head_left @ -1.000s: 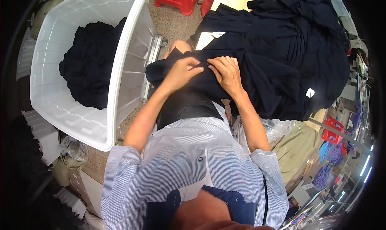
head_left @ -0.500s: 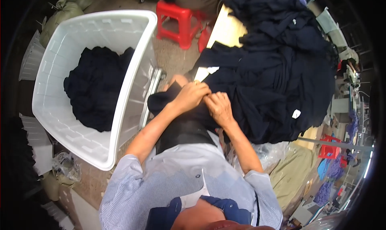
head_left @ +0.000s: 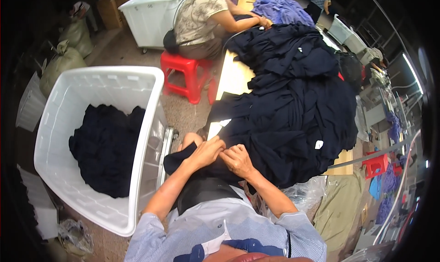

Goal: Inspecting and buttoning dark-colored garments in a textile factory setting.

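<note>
A heap of dark navy cloth (head_left: 293, 110) covers the light wooden table in front of me, with small white labels showing on it. At the table's near left corner my left hand (head_left: 207, 153) pinches an edge of this cloth, and a flap of it hangs left over my lap. Right beside it, almost touching, my right hand (head_left: 238, 160) is closed with bent fingers on the same cloth. What exactly lies between the fingertips is too small to make out. A white label (head_left: 224, 122) lies just beyond my hands.
To my left stands a big white plastic bin (head_left: 151, 106) with dark cloth (head_left: 107, 147) inside. Farther off, a person (head_left: 201, 19) sits on a red stool (head_left: 187, 74) at the table, near purple cloth (head_left: 282, 9). Clear plastic wrap (head_left: 298, 193) lies by the table's near edge.
The view has tipped upward, bringing the seated person and a second white bin into sight. My two hands stay together on the cloth, with little visible change in their grip.
</note>
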The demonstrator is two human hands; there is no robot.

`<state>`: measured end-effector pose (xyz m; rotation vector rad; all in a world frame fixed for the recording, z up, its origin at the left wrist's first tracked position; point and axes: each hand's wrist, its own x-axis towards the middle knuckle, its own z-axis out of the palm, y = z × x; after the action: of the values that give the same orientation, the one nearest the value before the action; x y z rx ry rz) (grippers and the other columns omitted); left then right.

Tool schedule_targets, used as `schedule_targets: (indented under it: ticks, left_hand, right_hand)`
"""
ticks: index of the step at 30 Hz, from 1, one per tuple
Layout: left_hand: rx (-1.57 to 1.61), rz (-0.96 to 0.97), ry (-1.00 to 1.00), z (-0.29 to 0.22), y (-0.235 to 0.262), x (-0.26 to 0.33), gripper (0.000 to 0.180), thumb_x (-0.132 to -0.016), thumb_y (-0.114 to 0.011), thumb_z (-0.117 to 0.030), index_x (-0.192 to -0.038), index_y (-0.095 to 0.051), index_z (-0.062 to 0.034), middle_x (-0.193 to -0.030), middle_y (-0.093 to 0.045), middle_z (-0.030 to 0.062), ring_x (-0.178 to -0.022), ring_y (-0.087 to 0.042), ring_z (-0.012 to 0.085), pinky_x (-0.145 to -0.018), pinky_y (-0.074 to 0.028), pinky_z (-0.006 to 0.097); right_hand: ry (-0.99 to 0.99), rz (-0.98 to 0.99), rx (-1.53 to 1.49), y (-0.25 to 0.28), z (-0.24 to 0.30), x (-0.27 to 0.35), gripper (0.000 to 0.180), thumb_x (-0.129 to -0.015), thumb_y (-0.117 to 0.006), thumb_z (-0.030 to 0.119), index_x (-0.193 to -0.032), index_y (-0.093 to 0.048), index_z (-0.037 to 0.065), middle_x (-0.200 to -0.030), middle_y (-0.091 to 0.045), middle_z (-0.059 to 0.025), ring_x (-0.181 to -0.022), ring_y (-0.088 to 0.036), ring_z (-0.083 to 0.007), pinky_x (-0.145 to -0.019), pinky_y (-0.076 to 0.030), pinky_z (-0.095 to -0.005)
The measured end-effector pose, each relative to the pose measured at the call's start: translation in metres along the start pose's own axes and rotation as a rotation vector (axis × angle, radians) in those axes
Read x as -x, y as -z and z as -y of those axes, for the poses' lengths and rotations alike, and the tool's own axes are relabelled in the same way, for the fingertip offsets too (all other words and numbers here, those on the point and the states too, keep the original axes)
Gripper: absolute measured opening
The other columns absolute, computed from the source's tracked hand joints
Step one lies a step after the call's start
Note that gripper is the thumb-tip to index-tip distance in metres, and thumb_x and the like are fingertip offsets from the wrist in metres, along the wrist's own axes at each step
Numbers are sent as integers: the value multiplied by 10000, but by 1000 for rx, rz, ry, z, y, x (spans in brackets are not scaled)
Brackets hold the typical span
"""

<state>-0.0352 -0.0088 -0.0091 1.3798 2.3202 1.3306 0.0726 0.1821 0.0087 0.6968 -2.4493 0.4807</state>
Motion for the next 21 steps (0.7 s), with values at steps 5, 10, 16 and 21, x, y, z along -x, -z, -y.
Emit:
schedule_targets:
  ticks: [5,10,16,21]
  left_hand:
    - [-34,17,-15,0,2,-5,99,-975,-752,-112,-1066,-757,-75,-1041,-686,138,-947,-733,415,-783,-587,514]
    - [-119,50,-46,0,14,-11,97,-947,-793,-130,-1022,-783,-69,-1011,-698,120,-890,-738,404,-759,-597,518]
    - [-101,3,29,-6,12,-9,112,-938,-810,-128,-998,-756,-50,-998,-702,146,-951,-728,424,-781,-583,514]
    - [28,-120,142,-9,6,5,129,-939,-812,-109,-1031,-757,-35,-1017,-714,158,-959,-725,411,-811,-575,479]
  right_hand:
    - [-59,-12,8,-2,0,2,139,-907,-775,109,-1039,-756,72,-973,-722,-21,-886,-647,-211,-852,-465,-391]
    - [-82,-3,-2,-4,0,0,115,-942,-738,114,-1044,-747,61,-998,-702,-42,-912,-638,-222,-871,-463,-392]
    - [-88,-15,14,-4,1,-1,132,-943,-729,111,-1061,-750,57,-1023,-699,-48,-931,-647,-229,-888,-465,-398]
    - [-127,7,-14,-3,0,0,133,-938,-739,99,-1066,-752,66,-1032,-691,-48,-943,-651,-234,-894,-467,-410]
